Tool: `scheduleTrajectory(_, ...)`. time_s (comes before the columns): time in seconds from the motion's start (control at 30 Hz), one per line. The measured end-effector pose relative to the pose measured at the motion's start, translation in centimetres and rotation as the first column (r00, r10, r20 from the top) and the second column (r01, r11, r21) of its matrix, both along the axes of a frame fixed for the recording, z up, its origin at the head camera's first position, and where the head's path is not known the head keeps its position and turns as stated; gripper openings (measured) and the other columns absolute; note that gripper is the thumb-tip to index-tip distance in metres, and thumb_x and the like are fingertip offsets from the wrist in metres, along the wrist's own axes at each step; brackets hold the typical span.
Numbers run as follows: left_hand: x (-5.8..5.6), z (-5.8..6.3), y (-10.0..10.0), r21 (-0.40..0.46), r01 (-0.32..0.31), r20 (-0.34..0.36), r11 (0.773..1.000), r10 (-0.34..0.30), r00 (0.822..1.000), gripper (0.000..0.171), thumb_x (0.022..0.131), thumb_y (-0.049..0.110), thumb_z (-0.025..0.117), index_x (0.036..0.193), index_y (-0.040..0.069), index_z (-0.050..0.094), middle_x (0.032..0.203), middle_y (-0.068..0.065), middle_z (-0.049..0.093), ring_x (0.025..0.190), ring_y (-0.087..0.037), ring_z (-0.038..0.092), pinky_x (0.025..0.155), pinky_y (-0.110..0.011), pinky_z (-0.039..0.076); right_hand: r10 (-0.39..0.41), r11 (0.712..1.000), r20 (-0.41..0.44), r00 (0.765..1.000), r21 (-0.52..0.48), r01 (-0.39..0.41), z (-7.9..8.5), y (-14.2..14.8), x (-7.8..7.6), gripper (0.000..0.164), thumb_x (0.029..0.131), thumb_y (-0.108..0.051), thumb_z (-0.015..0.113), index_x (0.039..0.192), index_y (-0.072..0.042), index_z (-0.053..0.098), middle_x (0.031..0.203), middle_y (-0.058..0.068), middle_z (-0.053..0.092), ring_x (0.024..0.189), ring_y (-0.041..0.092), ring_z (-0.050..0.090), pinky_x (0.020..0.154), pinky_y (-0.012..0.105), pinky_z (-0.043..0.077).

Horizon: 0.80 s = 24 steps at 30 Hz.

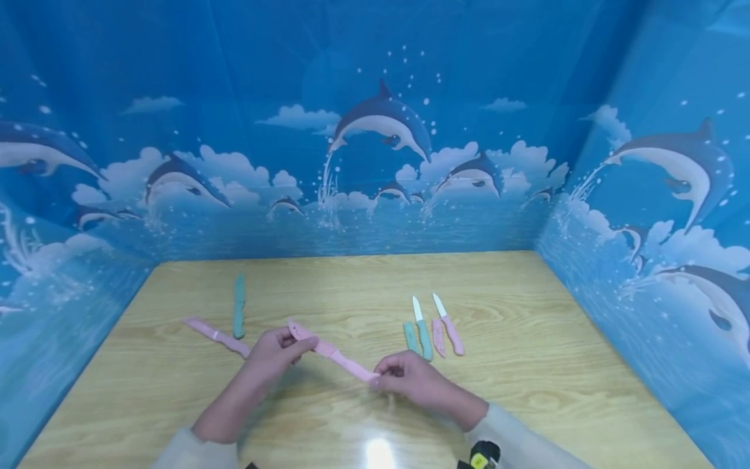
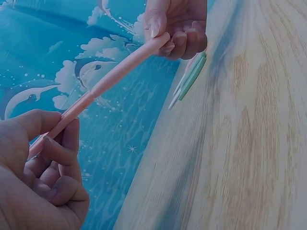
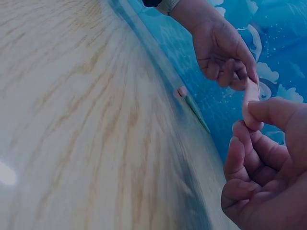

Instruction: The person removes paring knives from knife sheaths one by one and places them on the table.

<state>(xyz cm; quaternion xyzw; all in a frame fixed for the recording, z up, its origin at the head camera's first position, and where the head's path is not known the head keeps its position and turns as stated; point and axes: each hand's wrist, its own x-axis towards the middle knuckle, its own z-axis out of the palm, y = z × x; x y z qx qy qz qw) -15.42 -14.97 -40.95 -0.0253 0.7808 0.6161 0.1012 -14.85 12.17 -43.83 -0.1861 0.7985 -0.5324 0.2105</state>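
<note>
A pink knife (image 1: 338, 357) with its blade inside a pink sheath (image 1: 301, 331) is held above the table between both hands. My left hand (image 1: 271, 352) pinches the sheath between thumb and fingers. At the other end, my right hand (image 1: 413, 378) pinches the tip of the handle. The left wrist view shows the knife (image 2: 120, 74) stretching slantwise from one hand to the other. In the right wrist view most of the knife is hidden behind the fingers, and only the handle end (image 3: 251, 112) shows.
A pink sheathed knife (image 1: 215, 335) and a green sheathed knife (image 1: 239, 306) lie at the left. On the right lie a bare green paring knife (image 1: 424, 340), a bare pink one (image 1: 452, 335), a green sheath (image 1: 411, 337) and a pink sheath (image 1: 438, 337). Dolphin-print curtains border the wooden table (image 1: 527, 404).
</note>
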Motion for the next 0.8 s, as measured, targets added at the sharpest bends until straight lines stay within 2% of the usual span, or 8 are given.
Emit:
scheduleTrajectory(0.33, 0.1, -0.3, -0.7, 0.015, 0.012, -0.012, 1.000, -0.012, 1.000, 0.029, 0.086, 0.028, 0.070, 0.099, 0.002, 0.068, 0.058, 0.004, 0.044, 0.052, -0.011, 0.033, 0.047, -0.021, 0.031, -0.094, 0.996, -0.008, 0.996, 0.000, 0.094, 0.4, 1.3, -1.0, 0.022, 0.085, -0.030, 0.070, 0.091, -0.009, 0.069, 0.079, 0.010, 0.065, 0.066, 0.015, 0.052, 0.056, 0.021, 0.044)
scheduleTrajectory(0.53, 0.4, -0.2, -1.1, 0.017, 0.020, 0.002, 1.000, -0.020, 1.000, 0.033, 0.084, 0.032, 0.071, 0.101, 0.004, 0.068, 0.053, 0.006, 0.043, 0.048, -0.010, 0.032, 0.045, -0.020, 0.030, -0.146, 0.989, -0.022, 0.989, -0.016, 0.146, 0.9, 2.2, -1.9, 0.022, 0.088, -0.028, 0.066, 0.096, -0.008, 0.067, 0.082, 0.005, 0.065, 0.074, 0.019, 0.057, 0.064, 0.029, 0.050)
scheduleTrajectory(0.67, 0.5, -0.3, -1.2, 0.010, 0.048, 0.010, 0.999, -0.048, 0.999, 0.032, 0.083, 0.034, 0.071, 0.099, 0.005, 0.070, 0.049, 0.007, 0.041, 0.048, -0.010, 0.032, 0.049, -0.023, 0.033, -0.153, 0.987, -0.034, 0.988, -0.047, 0.152, 1.1, 2.9, -2.6, 0.024, 0.090, -0.025, 0.065, 0.099, -0.003, 0.066, 0.082, 0.004, 0.064, 0.077, 0.021, 0.059, 0.071, 0.039, 0.054)
scheduleTrajectory(0.8, 0.7, -0.3, -1.2, -0.008, 0.066, 0.021, 0.998, -0.065, 0.998, 0.032, 0.082, 0.038, 0.072, 0.095, 0.009, 0.073, 0.047, 0.007, 0.040, 0.048, -0.012, 0.032, 0.056, -0.028, 0.035, -0.163, 0.984, -0.046, 0.985, -0.081, 0.159, 1.3, 3.4, -3.1, 0.026, 0.090, -0.024, 0.066, 0.100, 0.000, 0.066, 0.080, 0.003, 0.064, 0.073, 0.018, 0.057, 0.067, 0.034, 0.052)
